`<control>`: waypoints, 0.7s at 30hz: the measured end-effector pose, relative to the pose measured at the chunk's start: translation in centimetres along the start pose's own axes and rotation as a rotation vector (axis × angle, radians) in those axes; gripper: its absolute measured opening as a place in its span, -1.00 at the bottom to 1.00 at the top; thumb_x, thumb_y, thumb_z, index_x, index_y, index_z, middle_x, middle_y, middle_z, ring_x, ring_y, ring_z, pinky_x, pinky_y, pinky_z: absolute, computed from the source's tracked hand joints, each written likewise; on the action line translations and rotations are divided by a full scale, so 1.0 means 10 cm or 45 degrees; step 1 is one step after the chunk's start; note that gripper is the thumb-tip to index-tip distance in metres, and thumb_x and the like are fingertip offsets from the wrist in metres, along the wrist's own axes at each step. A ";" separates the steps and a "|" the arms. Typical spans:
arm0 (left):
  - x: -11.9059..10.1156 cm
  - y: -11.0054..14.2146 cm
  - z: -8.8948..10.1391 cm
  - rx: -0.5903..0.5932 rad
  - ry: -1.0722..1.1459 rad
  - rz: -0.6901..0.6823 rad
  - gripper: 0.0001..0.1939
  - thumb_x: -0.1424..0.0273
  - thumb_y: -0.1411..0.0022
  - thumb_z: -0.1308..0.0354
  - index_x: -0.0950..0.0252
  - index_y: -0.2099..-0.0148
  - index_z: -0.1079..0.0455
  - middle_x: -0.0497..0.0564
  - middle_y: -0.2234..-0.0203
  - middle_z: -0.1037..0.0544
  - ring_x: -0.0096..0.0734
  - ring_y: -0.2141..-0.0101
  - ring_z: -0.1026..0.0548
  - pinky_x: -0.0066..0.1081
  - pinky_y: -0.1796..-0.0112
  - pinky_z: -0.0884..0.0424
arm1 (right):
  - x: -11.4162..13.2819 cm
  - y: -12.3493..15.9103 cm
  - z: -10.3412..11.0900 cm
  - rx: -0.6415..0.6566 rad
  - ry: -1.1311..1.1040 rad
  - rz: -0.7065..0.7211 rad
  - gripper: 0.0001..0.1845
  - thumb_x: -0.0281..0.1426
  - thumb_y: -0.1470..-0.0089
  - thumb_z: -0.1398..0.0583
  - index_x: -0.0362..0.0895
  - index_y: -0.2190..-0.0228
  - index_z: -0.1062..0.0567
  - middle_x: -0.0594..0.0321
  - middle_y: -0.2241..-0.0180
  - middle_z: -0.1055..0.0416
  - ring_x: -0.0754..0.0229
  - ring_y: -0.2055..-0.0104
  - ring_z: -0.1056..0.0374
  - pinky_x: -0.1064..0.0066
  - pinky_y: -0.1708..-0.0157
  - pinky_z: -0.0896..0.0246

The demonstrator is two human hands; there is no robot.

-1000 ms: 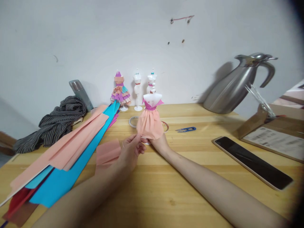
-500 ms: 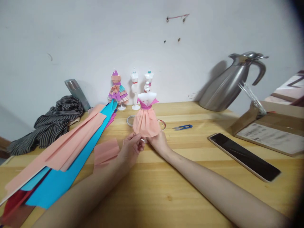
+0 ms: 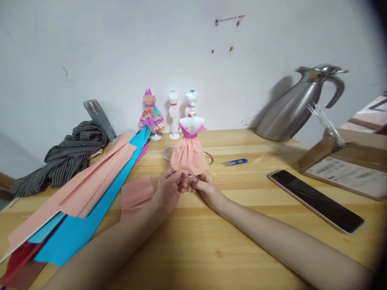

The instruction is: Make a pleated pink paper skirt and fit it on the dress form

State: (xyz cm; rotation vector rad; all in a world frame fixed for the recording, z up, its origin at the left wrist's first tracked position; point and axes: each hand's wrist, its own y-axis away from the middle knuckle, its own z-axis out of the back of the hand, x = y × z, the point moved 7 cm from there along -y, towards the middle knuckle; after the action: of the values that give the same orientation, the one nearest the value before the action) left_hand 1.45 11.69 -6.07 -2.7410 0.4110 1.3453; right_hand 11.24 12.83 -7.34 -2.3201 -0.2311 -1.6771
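Observation:
Upright in the middle of the head view is a small white dress form (image 3: pixel 192 121) wearing a magenta collar and waistband and a gathered peach crepe-paper skirt (image 3: pixel 189 156). Below the hem, the fingers of my left hand (image 3: pixel 169 186) are closed at the white base of the form. My right hand (image 3: pixel 210 190) pinches that base from the other side, thumb and fingers together. Part of the base is hidden by my fingers. A folded peach paper piece (image 3: pixel 136 194) lies on the table left of my left hand.
Long peach paper strips (image 3: pixel 87 177) and blue paper (image 3: pixel 75 233) lie left. Behind stand a dressed form (image 3: pixel 150 112) and bare white forms (image 3: pixel 173 100). Rightward are blue thread snips (image 3: pixel 237 162), a phone (image 3: pixel 314 199), a steel jug (image 3: pixel 287 108) and a cardboard box (image 3: pixel 347 171).
My right hand has shifted from behind the skirt's hem to the right side of the base, its thumb and fingers now showing. The dress form stays upright; the view has shifted slightly.

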 end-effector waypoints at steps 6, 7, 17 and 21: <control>0.02 0.00 -0.01 0.049 -0.024 0.013 -0.64 0.20 0.03 -0.38 0.35 0.49 -0.32 -0.08 0.68 -0.38 -0.47 0.57 -0.40 -0.46 0.51 -0.24 | 0.03 0.06 -0.07 0.045 -0.199 0.039 -0.67 -0.13 0.10 -0.29 -0.17 0.57 -0.51 0.18 0.58 -0.45 0.27 0.56 -0.25 0.41 0.52 -0.08; 0.02 0.00 -0.01 0.046 -0.027 0.016 -0.63 0.21 0.03 -0.38 0.35 0.50 -0.32 -0.08 0.67 -0.39 -0.49 0.58 -0.39 -0.48 0.52 -0.21 | 0.02 0.06 -0.07 0.031 -0.217 0.045 -0.64 -0.11 0.10 -0.30 -0.16 0.60 -0.49 0.20 0.60 -0.44 0.28 0.58 -0.23 0.41 0.53 -0.07; 0.01 -0.02 0.01 0.005 -0.053 -0.017 -0.65 0.23 0.08 -0.41 0.37 0.43 -0.37 -0.06 0.67 -0.41 -0.49 0.60 -0.39 -0.52 0.58 -0.12 | 0.08 0.08 -0.10 -0.003 -0.258 0.023 -0.59 -0.07 0.19 -0.39 -0.17 0.55 -0.50 0.27 0.65 -0.38 0.32 0.63 -0.13 0.45 0.63 0.08; -0.02 0.00 0.03 -0.053 -0.050 -0.069 -0.69 0.29 0.06 -0.40 0.35 0.47 -0.34 -0.11 0.69 -0.39 -0.61 0.66 -0.28 -0.54 0.60 -0.07 | 0.06 0.08 -0.15 0.009 -0.292 0.012 -0.59 -0.06 0.18 -0.39 -0.15 0.58 -0.48 0.36 0.71 -0.27 0.33 0.65 -0.11 0.43 0.60 -0.02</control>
State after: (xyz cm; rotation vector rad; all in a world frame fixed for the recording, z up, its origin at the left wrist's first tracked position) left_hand 1.16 11.81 -6.11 -2.7324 0.3074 1.4080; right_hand 10.25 11.60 -6.45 -2.5025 -0.2696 -1.4013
